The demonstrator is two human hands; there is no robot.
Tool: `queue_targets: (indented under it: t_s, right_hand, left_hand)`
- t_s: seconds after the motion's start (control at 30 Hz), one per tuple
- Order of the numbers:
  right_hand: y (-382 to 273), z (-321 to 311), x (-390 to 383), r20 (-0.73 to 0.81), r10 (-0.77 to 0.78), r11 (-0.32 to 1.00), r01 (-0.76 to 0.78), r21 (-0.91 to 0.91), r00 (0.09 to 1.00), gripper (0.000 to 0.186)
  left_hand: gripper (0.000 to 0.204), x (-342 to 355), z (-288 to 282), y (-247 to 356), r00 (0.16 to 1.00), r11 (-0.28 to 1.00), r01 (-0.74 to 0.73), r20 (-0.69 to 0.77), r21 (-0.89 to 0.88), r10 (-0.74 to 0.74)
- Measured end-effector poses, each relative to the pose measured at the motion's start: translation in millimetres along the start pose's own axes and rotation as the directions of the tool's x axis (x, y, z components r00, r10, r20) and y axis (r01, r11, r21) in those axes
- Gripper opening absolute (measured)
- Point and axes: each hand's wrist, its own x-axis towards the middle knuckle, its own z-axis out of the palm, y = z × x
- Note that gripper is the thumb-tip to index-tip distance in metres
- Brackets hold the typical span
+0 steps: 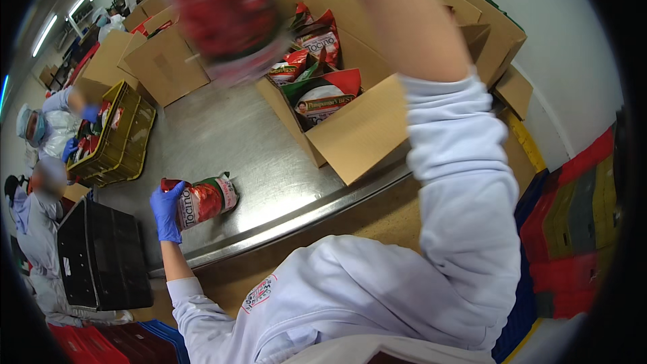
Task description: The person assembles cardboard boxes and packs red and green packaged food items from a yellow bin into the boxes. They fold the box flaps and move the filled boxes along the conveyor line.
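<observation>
My left hand [167,212], in a blue glove, has its fingers wrapped round the end of a red and white food pouch [205,202] near the front edge of the steel table [202,128]. Close to the camera, a larger-looking blurred red pouch [226,17] hangs in the upper middle. My right forearm [418,20] reaches up past the top edge, so my right hand is out of sight and what it holds does not show. Beyond, an open cardboard box [364,138] contains several red, white and green pouches [327,98].
More cardboard boxes [165,67] stand at the back. A yellow crate [131,138] of pouches is at the left, with a co-worker [50,121] reaching into it. Another person [40,229] stands near a black crate [108,256]. Stacked coloured crates [569,222] are at right.
</observation>
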Motion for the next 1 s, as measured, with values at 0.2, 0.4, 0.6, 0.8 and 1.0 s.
queue_targets:
  t_s: [0.2,0.4,0.6,0.8,1.0]
  right_hand:
    - [76.0,21.8,-27.9,0.443,0.086,0.784,0.214,-0.583,0.892,0.062]
    - [206.4,117.9,-149.8,0.319,0.123,0.922,0.011,-0.387,0.94,0.057]
    - [244.1,160.4,-208.2,0.6,0.125,0.938,0.103,-0.33,0.79,0.054]
    - [176.0,112.2,-167.8,0.407,0.336,0.917,-0.198,-0.345,0.849,0.039]
    - [116.8,25.9,-162.0,0.052,0.159,0.971,-0.146,-0.187,0.986,0.08]
  left_hand:
    - [0.017,-5.5,5.0,18.5,0.999,0.999,-0.039,0.011,0.028,0.039]
    - [0.022,-17.6,12.3,37.6,0.997,0.996,0.023,-0.074,0.089,-0.016]
    - [0.027,-23.9,25.0,78.6,0.986,0.923,-0.074,-0.112,0.377,0.124]
    - [0.021,-2.8,-1.7,200.5,0.934,0.959,-0.181,-0.267,0.216,0.236]
    - [0.04,3.7,-29.2,378.8,0.759,0.828,-0.45,-0.346,0.333,0.552]
